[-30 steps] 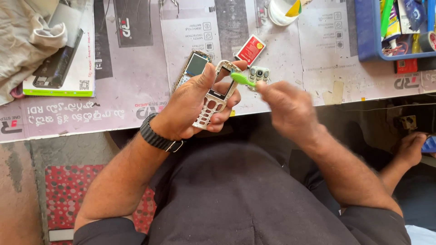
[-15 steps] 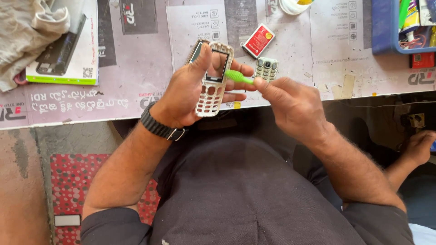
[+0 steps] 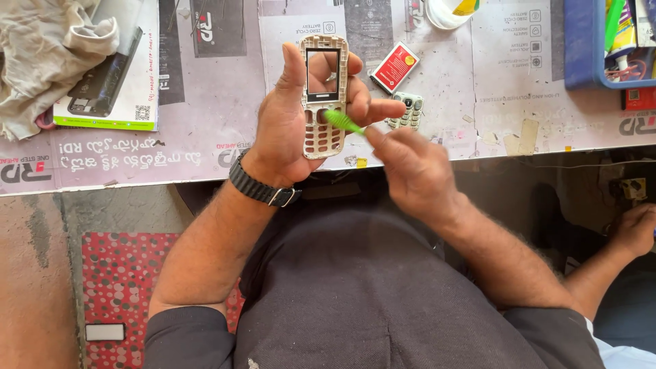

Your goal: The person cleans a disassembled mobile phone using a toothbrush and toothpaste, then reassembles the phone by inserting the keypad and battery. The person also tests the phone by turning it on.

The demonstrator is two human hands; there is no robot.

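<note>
white phone frame [image 3: 323,96] in left hand [image 3: 290,130]

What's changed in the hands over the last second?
The left hand has raised the white phone front frame from a tilt to upright, its screen opening now empty and see-through. The right hand keeps the green tool against the frame's edge. The red battery and loose keypad stayed on the bench.
</note>
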